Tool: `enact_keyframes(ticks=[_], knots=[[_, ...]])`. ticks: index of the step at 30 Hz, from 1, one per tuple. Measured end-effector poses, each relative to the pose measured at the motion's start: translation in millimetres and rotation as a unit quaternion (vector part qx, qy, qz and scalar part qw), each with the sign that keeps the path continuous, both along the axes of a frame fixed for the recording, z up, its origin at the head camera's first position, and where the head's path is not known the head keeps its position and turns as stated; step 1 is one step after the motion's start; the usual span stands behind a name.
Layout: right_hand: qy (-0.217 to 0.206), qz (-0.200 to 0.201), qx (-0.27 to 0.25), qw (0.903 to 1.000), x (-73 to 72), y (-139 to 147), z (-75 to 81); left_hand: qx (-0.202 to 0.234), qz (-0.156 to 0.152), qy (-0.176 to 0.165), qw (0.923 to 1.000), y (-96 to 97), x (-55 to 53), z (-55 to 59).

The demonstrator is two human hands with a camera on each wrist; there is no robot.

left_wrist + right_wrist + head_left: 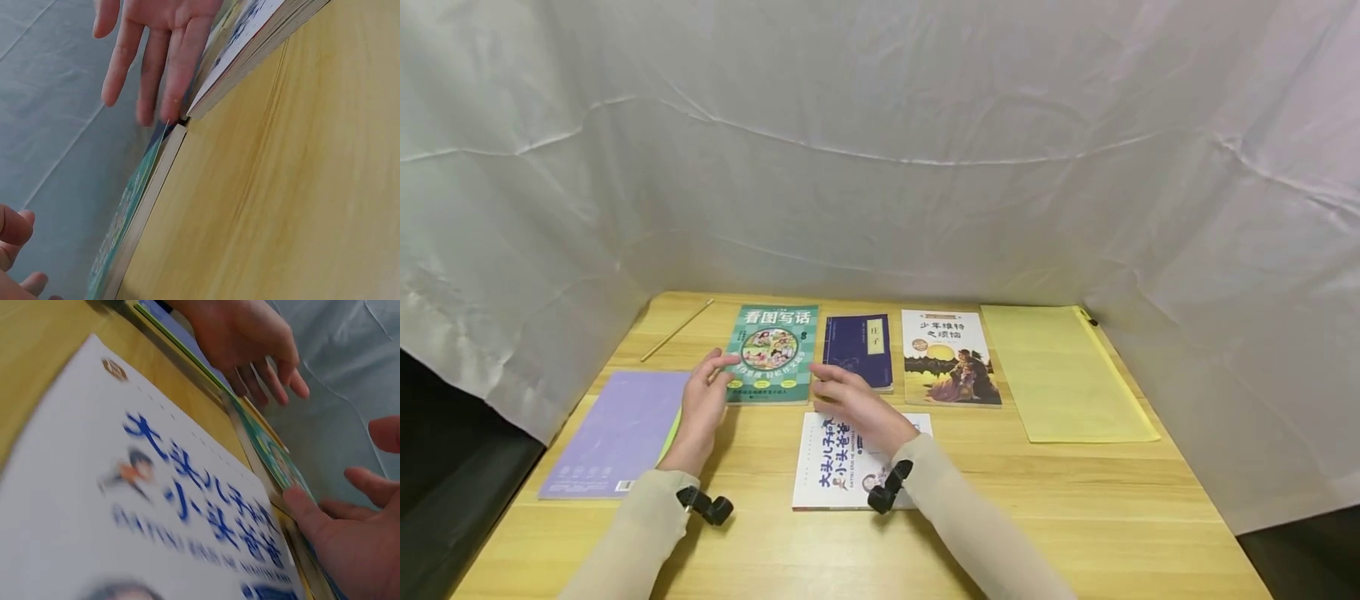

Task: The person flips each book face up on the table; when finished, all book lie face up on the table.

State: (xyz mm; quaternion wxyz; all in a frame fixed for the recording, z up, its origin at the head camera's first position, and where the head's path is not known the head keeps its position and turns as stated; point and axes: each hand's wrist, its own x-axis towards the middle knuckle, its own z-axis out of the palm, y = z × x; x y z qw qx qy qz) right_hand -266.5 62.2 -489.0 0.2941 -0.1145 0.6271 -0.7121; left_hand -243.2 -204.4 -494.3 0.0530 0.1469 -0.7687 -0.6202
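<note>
A green picture book (775, 346) lies flat at the back left of the table, its cover facing up. At its left edge my left hand (703, 406) hovers with relaxed, slightly bent fingers and holds nothing. Near its lower right corner is my right hand (863, 406), fingers extended and apart, also with nothing in it. Beneath the right hand and wrist is a white book (820, 467) with blue characters, partly covered by them. In the left wrist view, the right hand's fingers (153, 75) point down towards the green book (128, 206).
Left of the hands lies a purple notebook (617, 425) with a green edge; a pencil (677, 329) rests behind it. Further right are a dark blue book (850, 342), an illustrated white book (951, 358) and a yellow zip pouch (1071, 375). Pale sheeting (880, 167) walls the table's back.
</note>
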Motion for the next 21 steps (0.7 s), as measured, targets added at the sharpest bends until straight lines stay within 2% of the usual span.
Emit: enact_keyframes(ticks=[6,11,16,19,21], knots=[[0.045,0.021,-0.021,0.9986,-6.1,29,0.5,-0.066,-0.043,0.026,0.9965,11.4,2.3,-1.9],[0.084,0.011,0.01,0.9964,-10.2,58,6.5,-0.094,-0.109,0.047,0.9885,21.0,-2.0,-1.7],[0.104,-0.033,0.048,0.9928,-16.2,94,17.4,-0.135,-0.182,0.055,0.9725,34.6,-12.0,2.4],[0.111,-0.055,0.065,0.9902,-20.1,116,24.5,-0.171,-0.208,0.067,0.9606,44.3,-20.2,9.3],[0.135,-0.069,0.08,0.9852,-23.0,130,26.2,-0.193,-0.225,0.078,0.9519,50.1,-25.5,13.6]])
